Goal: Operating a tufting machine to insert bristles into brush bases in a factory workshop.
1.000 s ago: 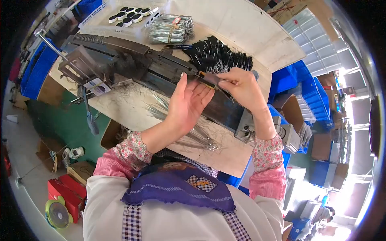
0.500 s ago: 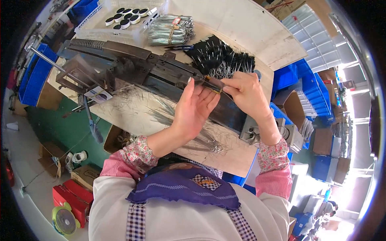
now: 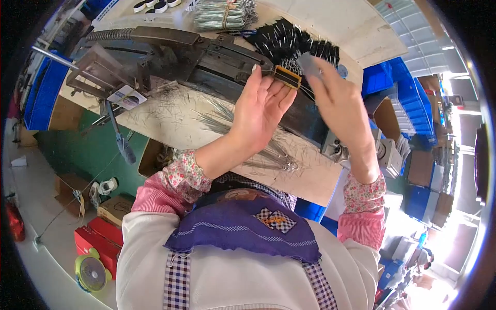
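Note:
My left hand [image 3: 261, 111] is cupped palm up in front of the dark metal machine [image 3: 222, 59]. Its fingers curl under a small black block with yellow edges [image 3: 287, 77], and the thumb stands up apart from it. To the right, my right hand [image 3: 343, 101] is raised and blurred, pinching a flat greyish piece [image 3: 309, 66] whose kind I cannot make out. Beyond the hands lies a pile of black bristly pieces with metal wire stems [image 3: 281, 39]. Loose thin wires [image 3: 219, 121] are spread over the wooden bench on the near side of the machine.
At the back, tied silvery wire bundles [image 3: 225, 14] lie beside a basket of round black-and-white pieces [image 3: 160, 6]. Blue bins [image 3: 408, 98] stand off the bench's right side. A metal frame [image 3: 95, 72] projects at the machine's left; a green fan [image 3: 91, 272] is low left.
My right hand has drawn away from the yellow-edged block, up and to the right, with the flat piece. The block's black face now shows. The whole view has shifted slightly.

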### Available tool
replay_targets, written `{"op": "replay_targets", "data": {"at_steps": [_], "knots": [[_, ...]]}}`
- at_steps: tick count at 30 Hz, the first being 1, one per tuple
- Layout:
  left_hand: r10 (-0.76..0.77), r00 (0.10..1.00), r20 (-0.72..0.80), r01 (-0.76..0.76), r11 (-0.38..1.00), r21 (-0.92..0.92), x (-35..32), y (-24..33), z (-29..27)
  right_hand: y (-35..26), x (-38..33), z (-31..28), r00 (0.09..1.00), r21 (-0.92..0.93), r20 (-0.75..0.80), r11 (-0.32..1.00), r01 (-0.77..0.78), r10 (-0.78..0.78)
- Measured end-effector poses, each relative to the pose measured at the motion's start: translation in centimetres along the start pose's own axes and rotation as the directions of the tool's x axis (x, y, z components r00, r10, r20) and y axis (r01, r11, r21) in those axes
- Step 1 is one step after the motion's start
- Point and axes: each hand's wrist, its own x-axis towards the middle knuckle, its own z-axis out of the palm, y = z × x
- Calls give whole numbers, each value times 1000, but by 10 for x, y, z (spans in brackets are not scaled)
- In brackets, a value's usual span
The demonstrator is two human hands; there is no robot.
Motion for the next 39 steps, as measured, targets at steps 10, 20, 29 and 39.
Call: {"op": "replay_targets", "data": {"at_steps": [10,20,29,39], "knots": [[-15,997,-75,20,998,59,5,3,5,-7,-2,25,964,-404,261,902,154,-48],[1,996,-86,12,989,148,-5,-32,-18,18,-106,25,926,31,372,997,-74,57],[-292,933,210,180,884,432,-79,9,-30,65,-167,85,907,105,413,984,-142,87],[945,321,-67,918,-293,268,-203,259,-167,46,-140,15,956,361,35,889,-283,291]]}}
